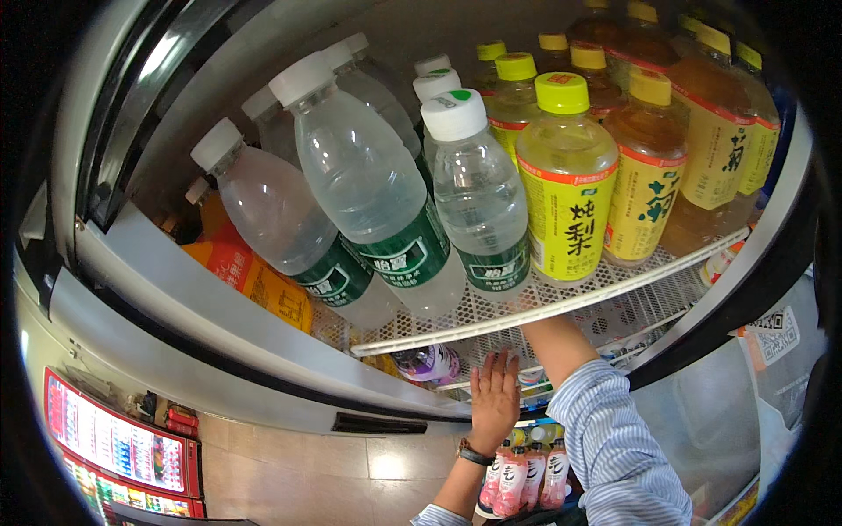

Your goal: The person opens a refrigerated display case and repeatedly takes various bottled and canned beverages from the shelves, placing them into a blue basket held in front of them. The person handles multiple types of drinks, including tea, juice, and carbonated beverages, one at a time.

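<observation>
My left hand [495, 398], with a dark-strapped watch at the wrist, is raised with fingers extended at the front edge of a lower shelf; nothing shows in it. My right arm reaches beneath the white mesh shelf [421, 335] of a drinks cooler. Only the wrist end of my right hand [541, 327] shows, so its fingers and anything in them are hidden. Above stand clear water bottles [483, 197] with white caps and green labels, a yellow-green pear drink bottle [569, 191] and amber drink bottles [641, 191]. A purple-labelled bottle [427, 363] lies on the lower shelf near my left hand.
Orange-labelled bottles [263, 283] stand at the cooler's left wall. Below my arms are pink drink bottles [520, 480] in a pack. A red-framed display fridge [125, 440] stands across the tiled floor [316, 473]. The cooler's pale metal frame [217, 348] curves along the left.
</observation>
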Demonstrator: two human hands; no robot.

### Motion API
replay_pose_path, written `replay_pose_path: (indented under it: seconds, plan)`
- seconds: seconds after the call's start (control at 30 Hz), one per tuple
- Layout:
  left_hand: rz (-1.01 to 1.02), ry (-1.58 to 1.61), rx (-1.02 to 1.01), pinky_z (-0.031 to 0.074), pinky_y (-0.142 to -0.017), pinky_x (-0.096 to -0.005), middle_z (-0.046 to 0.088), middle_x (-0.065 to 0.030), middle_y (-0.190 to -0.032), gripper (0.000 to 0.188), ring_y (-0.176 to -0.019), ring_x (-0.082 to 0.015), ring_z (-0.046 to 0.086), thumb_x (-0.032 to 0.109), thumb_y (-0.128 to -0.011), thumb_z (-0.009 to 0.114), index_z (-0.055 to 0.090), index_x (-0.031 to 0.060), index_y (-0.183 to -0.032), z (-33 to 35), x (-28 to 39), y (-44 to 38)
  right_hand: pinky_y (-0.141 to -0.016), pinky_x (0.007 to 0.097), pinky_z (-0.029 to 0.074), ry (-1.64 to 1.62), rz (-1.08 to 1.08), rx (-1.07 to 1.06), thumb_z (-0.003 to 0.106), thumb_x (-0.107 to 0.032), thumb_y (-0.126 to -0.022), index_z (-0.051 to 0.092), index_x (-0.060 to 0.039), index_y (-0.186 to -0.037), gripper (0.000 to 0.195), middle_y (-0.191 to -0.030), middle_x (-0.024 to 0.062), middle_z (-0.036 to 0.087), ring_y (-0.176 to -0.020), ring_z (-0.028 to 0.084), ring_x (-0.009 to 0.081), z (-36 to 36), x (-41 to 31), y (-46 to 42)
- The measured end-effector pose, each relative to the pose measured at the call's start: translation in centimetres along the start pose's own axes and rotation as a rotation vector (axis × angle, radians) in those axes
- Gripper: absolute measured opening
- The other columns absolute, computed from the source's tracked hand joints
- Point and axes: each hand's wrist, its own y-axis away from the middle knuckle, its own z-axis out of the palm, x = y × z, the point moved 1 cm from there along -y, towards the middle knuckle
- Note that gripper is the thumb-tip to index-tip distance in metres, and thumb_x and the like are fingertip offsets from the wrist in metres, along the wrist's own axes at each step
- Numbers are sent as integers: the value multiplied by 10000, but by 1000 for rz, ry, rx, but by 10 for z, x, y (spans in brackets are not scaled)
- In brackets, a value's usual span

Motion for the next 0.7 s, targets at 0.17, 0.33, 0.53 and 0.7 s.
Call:
replay_pose_path:
  seconds: [0.17,0.33,0.53,0.7]
  plan:
    - [-11,11,26,127,-1108,-506,393,-112,-1394,609,-1345,-297,293,134,-777,623,402,80,-1342,-4,-2,0,-754,418,472,-113,-169,159,702,-208,-759,604,-11,-1011,335,-909,167,653,-865,618,300,-52,-29,56]
    - [25,117,103,157,-1102,-520,436,-134,-1357,653,-1315,-318,344,111,-714,671,427,65,-1318,-5,-2,-1,-736,412,489,-713,-7,-118,747,-280,-716,561,-4,-1073,487,-870,165,664,-799,644,311,-81,-25,96]
    - [26,449,217,293,-1073,-451,427,-214,-1362,673,-1310,-387,344,75,-754,672,381,-8,-1355,-30,4,15,-752,382,507,-807,32,174,775,-309,-685,493,18,-1134,623,-986,195,649,-869,655,318,-106,-10,143]
    - [-176,843,195,324,-1059,-402,384,-211,-1387,732,-1285,-304,389,49,-759,699,328,-24,-1387,-45,26,55,-744,336,513,-1118,126,140,776,-277,-699,515,24,-1106,569,-957,142,663,-855,662,226,-113,-9,195]
